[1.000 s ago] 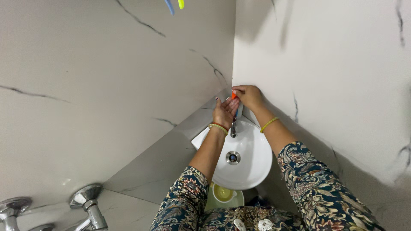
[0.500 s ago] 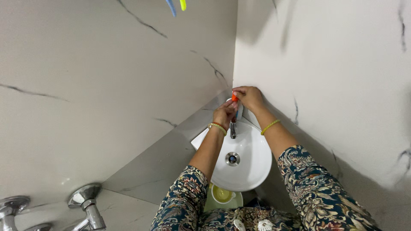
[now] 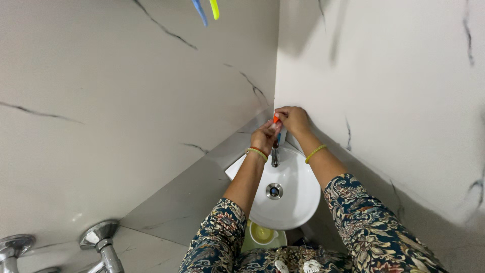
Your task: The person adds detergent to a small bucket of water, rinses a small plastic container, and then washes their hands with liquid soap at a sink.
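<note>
Near the middle of the frame, in the corner where two pale marble-veined walls meet, both hands come together over the back of a small white basin [image 3: 298, 194]. The right hand [image 3: 294, 120] has its fingers closed on a small orange-topped dispenser [image 3: 276, 120] that stands in the corner behind the basin; the top peeks out just left of those fingers. The left hand [image 3: 264, 136] sits just below and to the left of it, fingers curled and touching the dispenser's top, though it is too small in view to tell whether it is clamped on anything. Directly beneath the hands, a chrome tap [image 3: 275, 156] points down into the bowl, and the round drain [image 3: 274, 191] lies below it. Both wrists wear thin bangles, and both arms are in dark floral sleeves that rise from the bottom edge. Below the basin stands a yellowish mug [image 3: 262, 233]. At the lower left corner are chrome wall taps [image 3: 103, 242]. At the top edge, a blue and a yellow-green toothbrush handle [image 3: 206, 9] hang into view.
</note>
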